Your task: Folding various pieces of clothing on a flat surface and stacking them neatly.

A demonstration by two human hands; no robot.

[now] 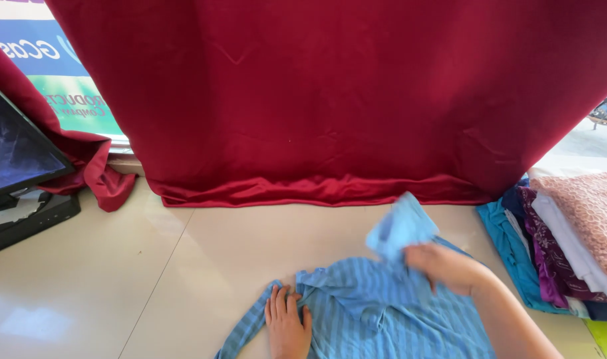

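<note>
The blue striped shirt (376,306) lies on the pale tabletop (150,279), running from the near edge away toward the red curtain (316,100), one sleeve trailing left. The left hand (288,326) presses flat on it, fingers together. The right hand (446,266) lifts a blurred fold, fingers clamped on it. A cloth stack (563,246) sits right.

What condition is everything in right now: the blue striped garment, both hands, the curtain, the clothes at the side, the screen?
Blue striped garment: spread on the floor, rumpled, one part lifted.
Left hand: flat, pressing the garment down.
Right hand: closed on the lifted part, blurred.
Red curtain: hanging, hem bunched on the floor.
Stack of clothes: folded, piled at the right.
Screen: tilted, dark.
</note>
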